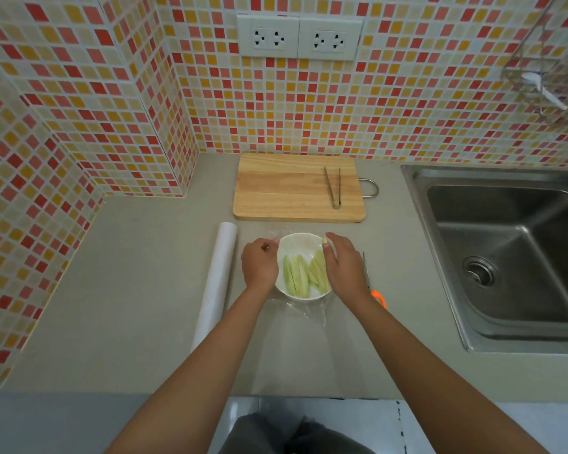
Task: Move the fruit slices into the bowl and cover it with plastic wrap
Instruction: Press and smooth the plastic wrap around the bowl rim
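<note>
Your left hand (259, 267) has its fingers curled, pinching the plastic wrap (304, 309) at the left rim of the white bowl (300, 245). Your right hand (343, 267) pinches the wrap at the right rim. The pale green fruit slices (300, 276) lie inside the bowl on the worktop (145, 290). The wrap roll (218, 276) lies left; orange-handled scissors (376, 294) right. Behind, tongs (333, 188) rest on the cutting board (286, 188).
</note>
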`<state>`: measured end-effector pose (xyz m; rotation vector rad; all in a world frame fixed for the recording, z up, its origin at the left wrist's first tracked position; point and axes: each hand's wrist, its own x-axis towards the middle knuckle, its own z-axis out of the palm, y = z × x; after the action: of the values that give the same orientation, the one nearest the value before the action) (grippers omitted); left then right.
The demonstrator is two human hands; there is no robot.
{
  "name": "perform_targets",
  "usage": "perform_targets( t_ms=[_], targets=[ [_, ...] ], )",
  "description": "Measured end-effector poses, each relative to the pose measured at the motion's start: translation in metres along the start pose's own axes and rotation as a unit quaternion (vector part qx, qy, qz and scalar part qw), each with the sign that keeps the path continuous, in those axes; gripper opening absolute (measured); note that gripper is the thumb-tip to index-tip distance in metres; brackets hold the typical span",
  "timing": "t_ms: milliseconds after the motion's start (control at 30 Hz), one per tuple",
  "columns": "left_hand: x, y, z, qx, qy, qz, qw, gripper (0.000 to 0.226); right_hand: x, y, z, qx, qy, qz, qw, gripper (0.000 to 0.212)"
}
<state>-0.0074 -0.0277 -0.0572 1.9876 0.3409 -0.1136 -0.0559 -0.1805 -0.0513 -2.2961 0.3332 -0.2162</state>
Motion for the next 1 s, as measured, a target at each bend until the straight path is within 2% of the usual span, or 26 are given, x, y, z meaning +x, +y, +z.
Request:
perform_targets(
  t_ms=[233, 367, 533, 800, 933, 1000],
  targets=[
    [0.003, -0.011, 0.003, -0.096, 0.038, -0.018, 0.995, 0.022, -0.002, 0.005, 0.017, 0.085, -0.006, 0.02, 0.996, 0.042],
    [0.004, -0.018, 0.003, -0.06, 0.038, 0.024, 0.997, 0.024, -0.005, 0.008, 0.02, 0.112, 0.01, 0.02, 0.993, 0.049],
    [0.002, -0.023, 0.001, -0.031, 0.017, 0.045, 0.998, 0.025, -0.005, 0.013, 0.022, 0.123, 0.02, 0.027, 0.992, 0.04],
    [0.01, -0.035, 0.004, -0.144, -0.029, -0.045, 0.988, 0.024, -0.007, 0.014, 0.024, 0.213, 0.025, 0.064, 0.975, 0.038],
    [0.011, -0.031, 0.003, -0.198, -0.018, -0.107, 0.974, 0.013, -0.007, 0.014, 0.024, 0.245, 0.027, 0.078, 0.966, 0.037],
    [0.011, -0.027, 0.002, -0.24, -0.011, -0.119, 0.963, 0.016, -0.006, 0.013, 0.023, 0.253, 0.024, 0.083, 0.964, 0.037]
  ],
)
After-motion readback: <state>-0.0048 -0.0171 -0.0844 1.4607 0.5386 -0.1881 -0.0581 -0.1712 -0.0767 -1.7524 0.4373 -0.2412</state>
